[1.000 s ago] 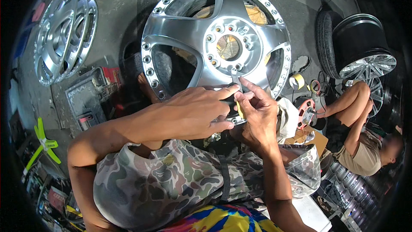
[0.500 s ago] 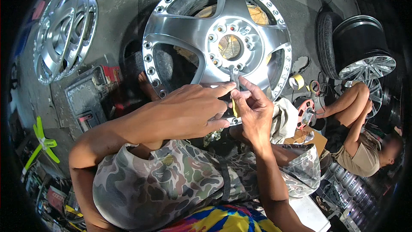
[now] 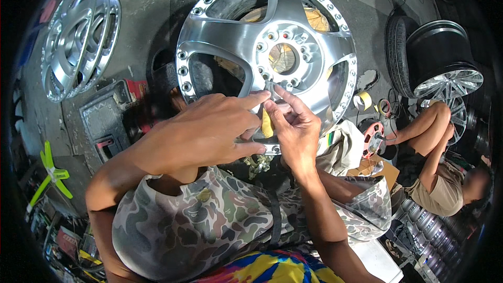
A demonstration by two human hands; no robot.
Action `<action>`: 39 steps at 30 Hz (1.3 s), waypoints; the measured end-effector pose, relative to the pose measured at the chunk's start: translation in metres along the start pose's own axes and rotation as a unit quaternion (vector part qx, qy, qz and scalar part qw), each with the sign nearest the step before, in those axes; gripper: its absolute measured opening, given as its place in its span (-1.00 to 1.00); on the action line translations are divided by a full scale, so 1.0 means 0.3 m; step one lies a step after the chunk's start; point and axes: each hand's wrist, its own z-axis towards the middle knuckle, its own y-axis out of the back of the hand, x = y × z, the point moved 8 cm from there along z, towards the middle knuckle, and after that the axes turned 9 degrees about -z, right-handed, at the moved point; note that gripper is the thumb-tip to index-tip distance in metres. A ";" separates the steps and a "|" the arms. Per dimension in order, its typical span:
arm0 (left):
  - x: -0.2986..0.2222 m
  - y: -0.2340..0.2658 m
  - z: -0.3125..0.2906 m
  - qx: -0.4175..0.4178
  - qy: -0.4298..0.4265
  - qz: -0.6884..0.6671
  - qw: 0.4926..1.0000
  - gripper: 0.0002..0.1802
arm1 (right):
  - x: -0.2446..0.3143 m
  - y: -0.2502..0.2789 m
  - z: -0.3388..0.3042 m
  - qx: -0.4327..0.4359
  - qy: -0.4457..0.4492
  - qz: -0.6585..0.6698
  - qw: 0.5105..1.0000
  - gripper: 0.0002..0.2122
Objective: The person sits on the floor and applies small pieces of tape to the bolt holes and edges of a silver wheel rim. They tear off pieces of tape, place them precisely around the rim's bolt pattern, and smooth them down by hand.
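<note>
A large silver wheel face [image 3: 228,32] lies in front of me, with bolt holes round its rim and hub. My right hand [image 3: 297,133] pinches a narrow folded strip of what looks like sandpaper [image 3: 268,124], grey at the far end and yellow nearer me. The grey end rests on the spoke just below the hub. From the left, my left hand [image 3: 217,126] reaches over the near spoke; its index finger is stretched to the grey end, its thumb stands apart, and the other fingers are bent and partly hidden.
Several silver wheel faces [image 3: 78,42] stand at the far left beside a grey toolbox [image 3: 107,112]. To the right are a tyre [image 3: 399,55], a black wheel barrel [image 3: 437,42], tape [image 3: 361,100] and a red cable reel [image 3: 372,139]. Another person [image 3: 440,188] sits there.
Both hands have shifted left along the near spoke, and the strip has moved with them. More of its yellow part shows. The wheel has moved very slightly right.
</note>
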 end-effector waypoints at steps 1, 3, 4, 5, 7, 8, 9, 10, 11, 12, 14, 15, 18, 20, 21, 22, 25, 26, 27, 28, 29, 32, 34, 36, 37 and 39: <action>0.003 0.004 0.003 0.016 0.015 -0.011 1.000 -0.56 | -0.002 -0.013 0.005 -0.004 0.000 0.019 1.000 -0.62; 0.006 0.025 0.013 0.047 0.046 -0.032 0.997 -0.57 | 0.001 -0.029 0.012 -0.011 0.000 0.033 0.999 -0.62; 0.009 0.033 0.015 0.033 0.035 -0.042 0.998 -0.56 | 0.007 -0.035 0.014 -0.013 -0.001 0.028 1.000 -0.62; 0.017 0.037 0.013 0.018 0.024 -0.052 0.998 -0.54 | 0.011 -0.041 0.016 -0.016 -0.002 0.023 1.000 -0.62; 0.029 0.052 0.012 0.008 0.019 -0.056 0.998 -0.54 | 0.016 -0.060 0.025 -0.019 0.004 0.037 0.999 -0.61; 0.031 0.064 0.013 0.012 0.026 -0.050 0.998 -0.54 | 0.019 -0.068 0.030 -0.020 0.007 0.044 0.999 -0.60; 0.035 0.069 0.012 0.016 0.033 -0.044 0.998 -0.55 | 0.020 -0.076 0.036 -0.021 0.004 0.051 0.998 -0.60; 0.037 0.076 0.009 0.002 0.031 -0.043 0.999 -0.54 | 0.022 -0.083 0.042 -0.022 0.000 0.058 0.998 -0.60; 0.041 0.083 0.005 -0.012 0.029 -0.042 0.999 -0.53 | 0.024 -0.091 0.049 -0.022 -0.003 0.064 0.998 -0.59; 0.043 0.091 0.001 -0.026 0.028 -0.041 0.998 -0.53 | 0.025 -0.100 0.054 -0.025 -0.006 0.075 0.997 -0.60; 0.054 0.100 -0.004 -0.029 0.034 -0.040 0.998 -0.54 | 0.025 -0.118 0.064 -0.029 -0.014 0.097 0.995 -0.60; 0.057 0.105 -0.004 -0.030 0.038 -0.039 0.998 -0.54 | 0.028 -0.125 0.071 -0.032 -0.003 0.099 0.995 -0.61; 0.057 0.129 -0.011 -0.038 0.060 -0.057 0.996 -0.54 | 0.035 -0.134 0.082 -0.041 0.017 0.103 0.994 -0.63; 0.064 0.153 0.002 -0.076 0.048 -0.109 0.990 -0.58 | 0.047 -0.125 0.078 -0.047 0.015 0.107 0.993 -0.64; 0.078 0.165 0.008 -0.097 0.067 -0.135 0.984 -0.60 | 0.068 -0.112 0.071 -0.041 0.024 0.090 0.995 -0.64; 0.092 0.179 0.013 -0.118 0.084 -0.161 0.976 -0.62 | 0.094 -0.086 0.055 -0.036 0.034 0.073 0.996 -0.64; 0.124 0.187 0.013 -0.148 0.159 -0.288 0.933 -0.68 | 0.130 -0.039 0.000 0.011 0.072 0.059 0.996 -0.63; 0.148 0.150 0.019 -0.132 0.142 -0.370 0.909 -0.68 | 0.146 -0.036 -0.027 0.039 0.081 0.064 0.994 -0.63; 0.165 0.125 0.026 -0.113 0.122 -0.449 0.878 -0.69 | 0.155 -0.030 -0.053 0.066 0.090 0.068 0.991 -0.63; 0.178 0.099 0.029 -0.063 0.138 -0.474 0.867 -0.78 | 0.147 -0.024 -0.076 0.091 0.086 0.045 0.991 -0.68; 0.175 0.097 0.035 -0.058 0.132 -0.473 0.869 -0.78 | 0.134 -0.012 -0.091 0.102 0.084 0.009 0.991 -0.69; 0.172 0.124 0.044 -0.076 0.125 -0.442 0.885 -0.77 | 0.109 0.025 -0.120 0.141 0.114 -0.092 0.979 -0.82; 0.194 0.205 0.048 -0.126 0.131 -0.384 0.905 -0.72 | 0.022 0.070 -0.143 0.122 0.032 -0.047 0.991 -0.89; 0.230 0.308 0.070 -0.256 0.025 -0.266 0.929 -0.61 | -0.064 0.129 -0.157 0.103 0.030 -0.010 0.994 -0.97; 0.231 0.358 0.068 -0.319 -0.027 -0.202 0.925 -0.55 | -0.109 0.141 -0.156 0.092 -0.019 0.142 0.985 -0.92; 0.200 0.396 0.113 -0.374 -0.076 -0.012 0.924 -0.35 | -0.195 0.210 -0.173 0.010 -0.143 0.164 0.976 -0.83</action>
